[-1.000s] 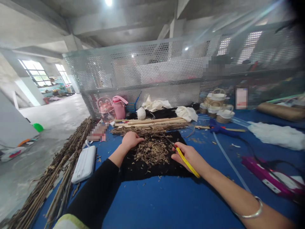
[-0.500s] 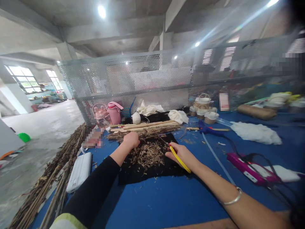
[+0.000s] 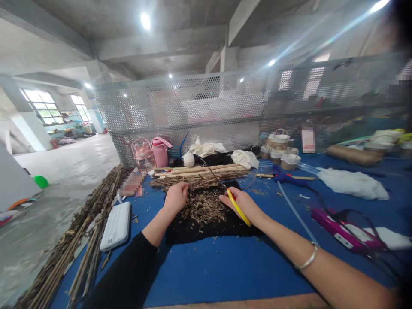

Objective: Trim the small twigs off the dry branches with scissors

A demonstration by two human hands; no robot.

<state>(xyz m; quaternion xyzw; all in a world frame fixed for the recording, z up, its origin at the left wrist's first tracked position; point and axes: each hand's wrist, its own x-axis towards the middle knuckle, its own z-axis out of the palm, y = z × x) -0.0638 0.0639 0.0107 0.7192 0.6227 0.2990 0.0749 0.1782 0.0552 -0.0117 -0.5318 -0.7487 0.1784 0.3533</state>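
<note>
My right hand [image 3: 241, 204] is closed round the yellow handles of scissors [image 3: 238, 207], whose dark blades point up and to the left, over dried stems. My left hand [image 3: 176, 198] has its fingers pinched together at the left side of a heap of dried brown pods [image 3: 204, 207]; anything between the fingertips is too small to make out. The heap lies on a black cloth [image 3: 189, 235] on the blue table [image 3: 199, 270]. Behind it are thin dried stems [image 3: 167, 183] and pale sticks [image 3: 199, 170].
Long dried stalks [image 3: 74, 223] and a white power bank [image 3: 116, 225] lie at the left. Pink bottles [image 3: 160, 154], white cloth [image 3: 244, 159] and small covered pots [image 3: 290, 161] stand or lie at the back. A blue glue gun [image 3: 286, 177] and a magenta device [image 3: 346, 231] are at the right.
The view has shifted slightly, moving the scene right. The scissor blades now point more steeply upward, and my left hand has turned its fingers up, away from the heap.
</note>
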